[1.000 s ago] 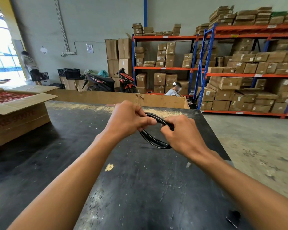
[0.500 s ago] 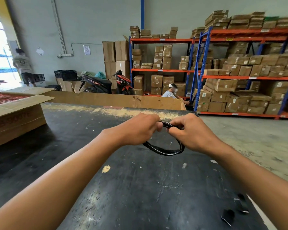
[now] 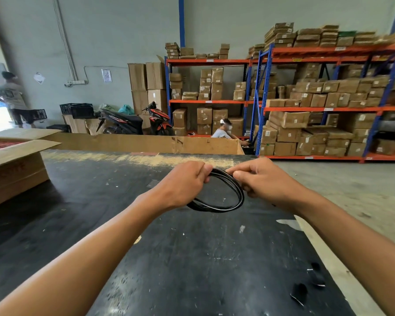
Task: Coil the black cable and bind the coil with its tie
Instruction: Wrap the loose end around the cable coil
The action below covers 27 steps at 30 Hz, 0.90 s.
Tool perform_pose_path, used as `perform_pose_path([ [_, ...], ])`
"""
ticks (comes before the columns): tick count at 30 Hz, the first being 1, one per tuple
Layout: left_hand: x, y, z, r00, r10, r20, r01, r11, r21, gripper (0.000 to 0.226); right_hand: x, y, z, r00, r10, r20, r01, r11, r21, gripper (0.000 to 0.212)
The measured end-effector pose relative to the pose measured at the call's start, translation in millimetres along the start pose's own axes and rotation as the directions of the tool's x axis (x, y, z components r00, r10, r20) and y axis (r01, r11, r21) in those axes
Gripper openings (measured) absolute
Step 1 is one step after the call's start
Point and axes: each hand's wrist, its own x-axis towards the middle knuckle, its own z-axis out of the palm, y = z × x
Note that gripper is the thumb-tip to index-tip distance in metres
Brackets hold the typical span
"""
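Right now your left hand [image 3: 183, 183] is clenched round the left side of the black cable [image 3: 217, 209], fingers folded over the loops where they gather; your right hand [image 3: 262, 181] pinches the top right of the same coil between thumb and forefinger, its other fingers curled underneath. The cable is wound into a rough oval of several turns, hanging between your two hands over the table [image 3: 192, 258], close to its far edge and nearer the far right corner than the left; whether the lowest loop touches the black top I cannot tell. On the left side of the table stands an open cardboard box [image 3: 14, 169], well apart from your hands; near the right edge, close to you, lie a few small black pieces [image 3: 299, 293], too small to identify. Just past the far edge runs a low cardboard wall [image 3: 146, 143]; behind it are a parked scooter [image 3: 132, 122], a seated person [image 3: 224, 132], blue and orange racks [image 3: 328, 108] stacked with cartons, and a standing person [image 3: 12, 96] by the bright doorway at the left.
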Motion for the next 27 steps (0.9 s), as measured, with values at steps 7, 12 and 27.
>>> perform_pose_path([
  [7, -4, -2, 2, 0.988, -0.046, -0.150, 0.057, 0.996, 0.071, 0.043, -8, 3, -2, 0.978, 0.034, -0.206, -0.085, 0.966, -0.245, 0.012],
  [12, -10, 9, 9, 0.977, -0.021, -0.211, 0.041, 0.995, 0.088, 0.044, -19, -6, -4, 0.939, 0.284, -0.192, -0.274, 0.959, 0.077, 0.016],
  [27, -20, 19, 4, 0.978, -0.071, -0.196, 0.069, 0.997, -0.019, 0.043, -34, -10, 30, 0.850, 0.251, -0.463, -0.256, 0.965, 0.055, 0.020],
])
